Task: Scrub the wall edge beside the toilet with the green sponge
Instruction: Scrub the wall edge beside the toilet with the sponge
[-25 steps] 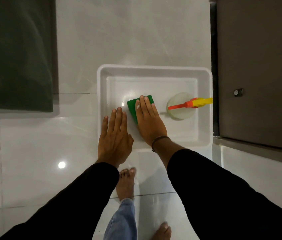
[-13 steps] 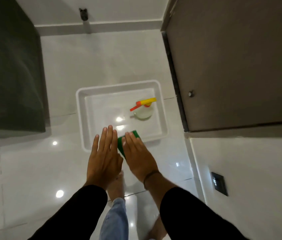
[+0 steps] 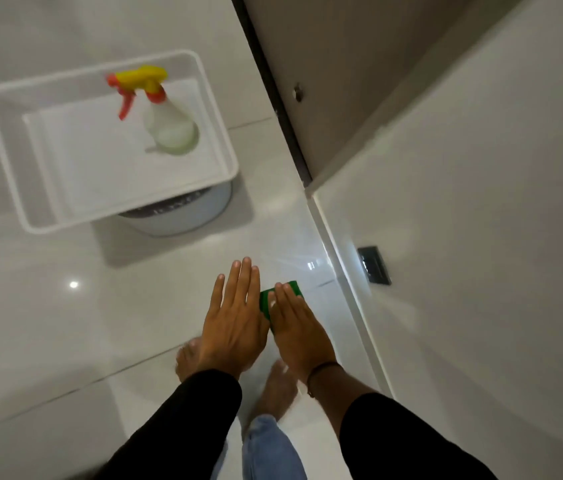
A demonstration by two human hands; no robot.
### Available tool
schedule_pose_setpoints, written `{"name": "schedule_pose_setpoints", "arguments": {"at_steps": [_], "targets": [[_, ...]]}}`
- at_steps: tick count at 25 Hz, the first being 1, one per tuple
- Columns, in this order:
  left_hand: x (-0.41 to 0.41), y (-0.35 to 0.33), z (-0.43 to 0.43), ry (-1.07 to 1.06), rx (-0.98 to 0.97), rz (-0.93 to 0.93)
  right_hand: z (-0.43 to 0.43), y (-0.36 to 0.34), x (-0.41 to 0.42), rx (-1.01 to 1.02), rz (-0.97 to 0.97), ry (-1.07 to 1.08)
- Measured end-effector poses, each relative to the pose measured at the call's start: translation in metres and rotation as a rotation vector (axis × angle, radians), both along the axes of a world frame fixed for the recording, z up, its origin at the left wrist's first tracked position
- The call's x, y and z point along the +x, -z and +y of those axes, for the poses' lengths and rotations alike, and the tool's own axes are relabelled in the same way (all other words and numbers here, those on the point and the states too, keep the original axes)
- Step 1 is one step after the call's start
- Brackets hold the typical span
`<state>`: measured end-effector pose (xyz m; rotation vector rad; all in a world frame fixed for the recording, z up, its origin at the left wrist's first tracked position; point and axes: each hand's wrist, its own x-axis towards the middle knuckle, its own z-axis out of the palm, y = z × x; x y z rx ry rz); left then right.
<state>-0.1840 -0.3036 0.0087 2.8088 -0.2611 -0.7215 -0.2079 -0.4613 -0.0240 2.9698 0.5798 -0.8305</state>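
My right hand (image 3: 299, 332) holds the green sponge (image 3: 287, 292), whose far end shows past the fingertips, above the white floor. My left hand (image 3: 235, 318) floats flat beside it on the left, fingers straight and together, holding nothing. The white wall (image 3: 463, 237) rises on the right, and its bottom edge (image 3: 349, 292) runs diagonally a short way right of the sponge. No toilet is in view.
A white tray (image 3: 6, 140) rests on a round white bucket (image 3: 183, 216) at the upper left, with a spray bottle (image 3: 166, 123) with a yellow and red trigger inside. A brown door (image 3: 335, 64) stands at the top. A dark wall plate (image 3: 375, 265) sits low on the wall. My bare feet (image 3: 275, 386) are below.
My right hand lifted the sponge out of the tray and carried it back and right toward the wall. The left hand travelled alongside. The view swung right.
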Motion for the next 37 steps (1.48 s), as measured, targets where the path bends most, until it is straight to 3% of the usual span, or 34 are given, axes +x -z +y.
{"name": "schedule_pose_setpoints", "arguments": {"at_steps": [4, 9, 18, 26, 37], "targets": [[-0.009, 0.077, -0.035, 0.035, 0.020, 0.037, -0.048, 0.067, -0.012, 0.069, 0.046, 0.135], [0.008, 0.188, -0.056, 0.023, 0.017, -0.013, -0.094, 0.170, 0.017, 0.059, 0.038, 0.147], [0.064, 0.322, -0.070, 0.015, 0.062, -0.153, -0.115, 0.286, 0.126, 0.085, -0.170, 0.139], [0.059, 0.388, -0.069, 0.019, 0.061, -0.237, -0.117, 0.323, 0.138, 0.194, -0.140, 0.135], [0.058, 0.405, -0.064, 0.018, 0.023, -0.310, -0.132, 0.337, 0.151, 0.221, -0.203, 0.203]]}}
